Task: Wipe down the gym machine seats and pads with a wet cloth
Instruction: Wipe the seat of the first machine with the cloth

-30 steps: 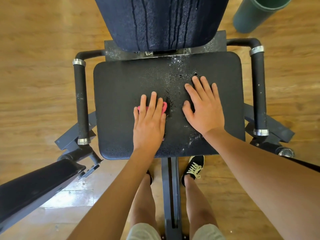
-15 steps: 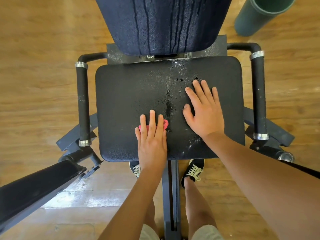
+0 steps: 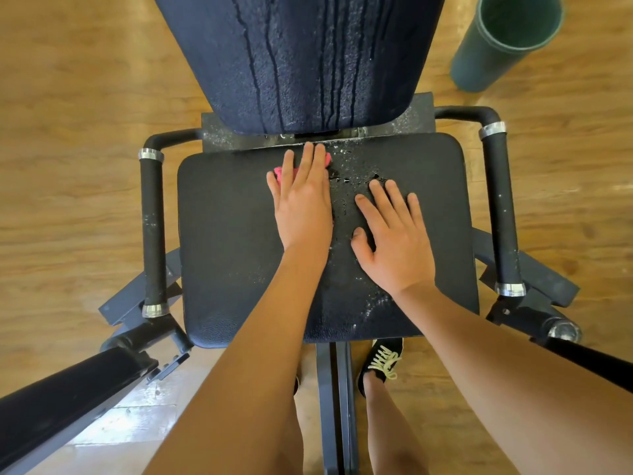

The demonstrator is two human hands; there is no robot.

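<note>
Cloth (image 3: 281, 173), pink, lies at the far edge of the seat (image 3: 222, 241), left of centre, pressed flat under the left hand (image 3: 303, 204) with fingers straight. Right hand (image 3: 394, 238) rests just beside it, palm down, fingers spread on wet vinyl, holding nothing. Streaked back pad (image 3: 291, 63) rises beyond; a green tube (image 3: 479, 63) stands far right.

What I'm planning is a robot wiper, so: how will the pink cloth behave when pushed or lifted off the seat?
The pink cloth is probably soft and floppy: it lies flattened, almost hidden, under the left hand. It likely glides easily, since droplets wet the seat. Lifted, it would probably droop and feel light.
</note>
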